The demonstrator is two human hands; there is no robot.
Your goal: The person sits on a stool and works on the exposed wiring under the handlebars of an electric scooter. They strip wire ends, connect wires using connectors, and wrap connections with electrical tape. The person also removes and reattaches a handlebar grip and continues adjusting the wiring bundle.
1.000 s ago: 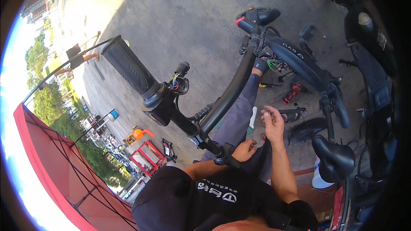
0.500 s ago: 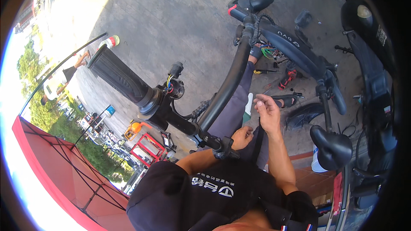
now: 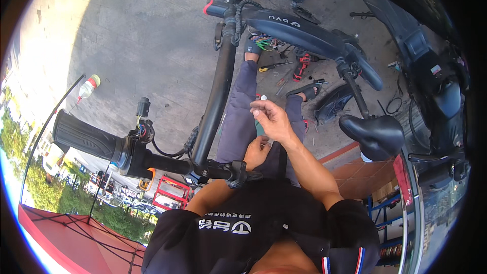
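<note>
Pinching a small white object (image 3: 263, 98) in my right hand (image 3: 271, 119); left hand (image 3: 257, 151) curling loosely, holding nothing visible, beside handlebar (image 3: 167, 164).

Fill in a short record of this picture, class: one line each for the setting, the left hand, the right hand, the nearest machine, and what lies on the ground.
Setting: paved ground outdoors, in sunlight
Left hand: low, at the lap; grip unclear
Right hand: raised, pinching a small white thing
Nearest machine: black scooter handlebar with ribbed grip
On ground: red-and-black tool, yellow-handled screwdriver, bottle
</note>
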